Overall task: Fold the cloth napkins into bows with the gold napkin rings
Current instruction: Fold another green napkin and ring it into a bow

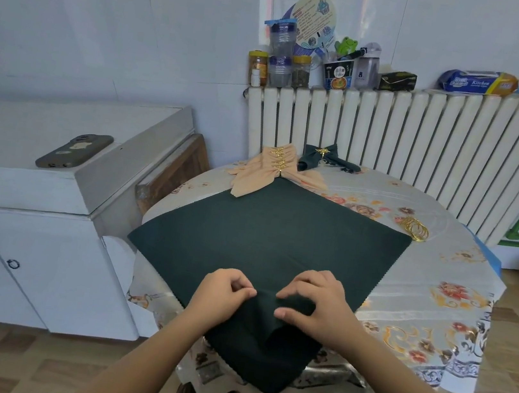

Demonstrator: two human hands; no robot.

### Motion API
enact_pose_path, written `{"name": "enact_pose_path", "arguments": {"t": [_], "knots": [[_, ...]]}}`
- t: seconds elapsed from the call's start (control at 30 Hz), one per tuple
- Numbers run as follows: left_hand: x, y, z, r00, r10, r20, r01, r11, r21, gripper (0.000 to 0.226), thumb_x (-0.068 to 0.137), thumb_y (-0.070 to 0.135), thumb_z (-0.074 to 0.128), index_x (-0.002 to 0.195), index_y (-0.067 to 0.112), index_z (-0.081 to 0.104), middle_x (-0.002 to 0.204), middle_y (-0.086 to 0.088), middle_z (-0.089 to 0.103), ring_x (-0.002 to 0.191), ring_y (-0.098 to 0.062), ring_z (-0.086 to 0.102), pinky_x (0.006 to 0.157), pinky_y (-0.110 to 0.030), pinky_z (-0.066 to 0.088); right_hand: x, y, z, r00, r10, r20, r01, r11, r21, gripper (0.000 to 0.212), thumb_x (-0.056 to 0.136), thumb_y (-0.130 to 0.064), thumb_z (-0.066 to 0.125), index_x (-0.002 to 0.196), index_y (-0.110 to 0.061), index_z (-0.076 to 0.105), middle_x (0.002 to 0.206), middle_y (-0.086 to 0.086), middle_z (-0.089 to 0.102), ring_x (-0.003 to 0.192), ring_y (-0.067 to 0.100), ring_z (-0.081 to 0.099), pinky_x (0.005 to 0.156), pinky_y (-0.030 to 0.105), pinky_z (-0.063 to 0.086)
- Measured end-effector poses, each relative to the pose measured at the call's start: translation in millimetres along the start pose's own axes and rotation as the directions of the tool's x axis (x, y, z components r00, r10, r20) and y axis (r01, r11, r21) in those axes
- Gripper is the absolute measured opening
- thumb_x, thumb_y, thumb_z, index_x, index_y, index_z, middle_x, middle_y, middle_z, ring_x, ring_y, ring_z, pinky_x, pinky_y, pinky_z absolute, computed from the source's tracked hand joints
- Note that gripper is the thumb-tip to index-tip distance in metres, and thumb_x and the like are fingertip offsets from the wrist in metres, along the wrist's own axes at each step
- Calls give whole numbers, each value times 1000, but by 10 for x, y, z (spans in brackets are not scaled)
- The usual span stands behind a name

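A dark green napkin (272,235) lies spread as a diamond on the round table (430,309), its near corner hanging over the front edge. My left hand (223,295) and my right hand (316,302) both pinch a raised fold of this napkin near its front part. At the far side lie peach napkins (271,173) bound with gold rings, and a finished dark green bow (324,159) with a gold ring. Several loose gold napkin rings (415,228) sit at the table's right rear.
A white radiator (411,141) stands behind the table, with jars, bottles and boxes on top. A white cabinet (49,198) at the left carries a phone (74,151). The floral tablecloth hangs over the table's edge.
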State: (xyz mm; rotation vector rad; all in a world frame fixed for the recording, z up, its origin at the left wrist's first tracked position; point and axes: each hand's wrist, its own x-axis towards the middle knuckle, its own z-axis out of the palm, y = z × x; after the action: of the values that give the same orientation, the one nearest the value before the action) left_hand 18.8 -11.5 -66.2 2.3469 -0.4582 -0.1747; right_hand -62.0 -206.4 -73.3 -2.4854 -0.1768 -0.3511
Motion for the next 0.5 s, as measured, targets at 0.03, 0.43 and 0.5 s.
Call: {"name": "enact_pose_path", "arguments": {"t": [0.03, 0.43, 0.5], "knots": [[36, 2, 9, 1000, -7, 9, 7, 1000, -4, 9, 83, 28, 68, 75, 29, 67, 77, 10, 66, 77, -6, 60, 65, -18, 43, -17, -15, -4, 998, -20, 53, 21, 999, -29, 54, 63, -78, 48, 102, -45, 65, 111, -22, 50, 112, 4, 34, 97, 25, 19], [-21, -58, 46, 910, 372, 184, -405, 894, 193, 8, 81, 39, 69, 87, 35, 68, 97, 21, 54, 103, 0, 42, 100, -29, 28, 10, 156, 195, 997, 78, 16, -77, 994, -71, 7, 80, -35, 71, 80, -28, 70, 94, -18, 59, 93, 8, 48, 91, 33, 40], [-54, -57, 18, 895, 318, 314, -381, 910, 165, 20, 79, 47, 69, 96, 39, 64, 106, 21, 53, 110, 1, 40, 103, -27, 28, 35, 144, 190, 996, 77, 48, -70, 990, -120, 10, 85, -34, 65, 84, -25, 69, 100, -14, 61, 97, 10, 50, 93, 29, 39]]}}
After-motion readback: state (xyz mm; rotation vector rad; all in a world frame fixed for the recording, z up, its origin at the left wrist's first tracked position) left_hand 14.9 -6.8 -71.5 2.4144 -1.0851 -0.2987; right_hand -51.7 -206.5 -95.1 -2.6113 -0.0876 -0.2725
